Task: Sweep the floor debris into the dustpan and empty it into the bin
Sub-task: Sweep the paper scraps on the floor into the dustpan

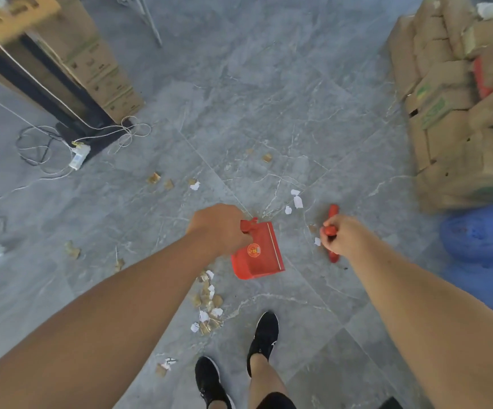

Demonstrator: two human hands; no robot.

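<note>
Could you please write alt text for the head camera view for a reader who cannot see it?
Seen from above, a person's left hand holds a red dustpan and the right hand a red brush, over a grey floor strewn with scraps. Cardboard boxes stand at the right.

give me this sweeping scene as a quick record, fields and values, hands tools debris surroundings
left hand: closed on the handle of the red dustpan
right hand: closed on the red brush
debris pile: brown and white scraps on the floor, just below the dustpan
scattered scraps: loose, farther out between the hands
cardboard boxes: stacked at right
power strip: on the floor at left, with cables
bin: cannot tell which object it is
</note>
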